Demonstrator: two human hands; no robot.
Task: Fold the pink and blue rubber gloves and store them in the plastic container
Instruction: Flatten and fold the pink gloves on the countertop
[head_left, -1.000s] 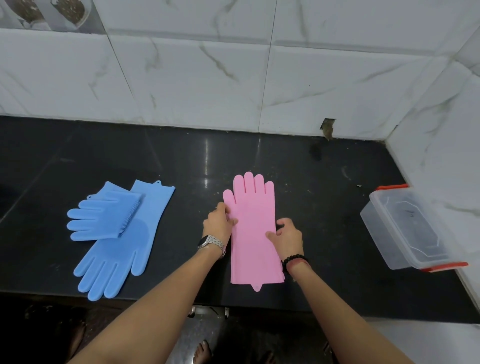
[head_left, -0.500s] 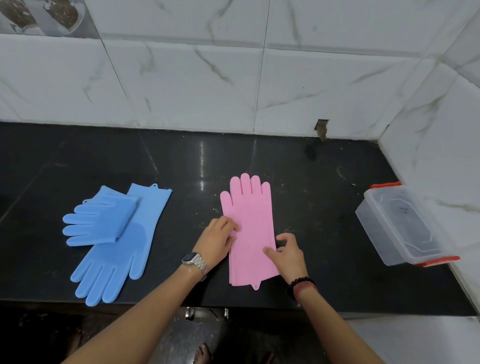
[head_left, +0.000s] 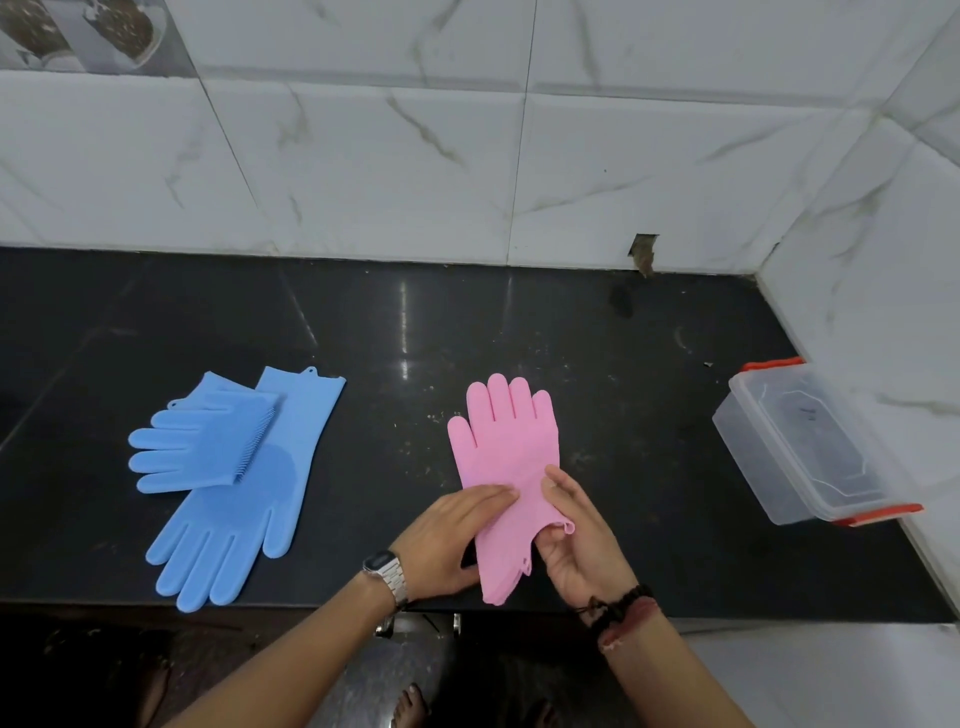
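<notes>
The pink gloves (head_left: 506, 457) lie stacked on the black counter (head_left: 519, 332), fingers pointing away from me. My left hand (head_left: 447, 540) presses flat on their middle from the left. My right hand (head_left: 576, 535) grips the cuff end and lifts it off the counter, curling it up. Two blue gloves lie to the left: a long one (head_left: 244, 499) with fingers toward me, and a folded one (head_left: 202, 447) resting on it, fingers pointing left. The clear plastic container (head_left: 810, 447) with red clips stands at the right against the wall, its inside empty.
White marble-tiled walls close the counter at the back and right. The counter's front edge runs just below my hands. A bare foot (head_left: 410, 701) shows on the floor beneath.
My right hand has taken hold of the pink cuff and raised it from the counter. My left hand slid onto the gloves' middle. The view shifted slightly.
</notes>
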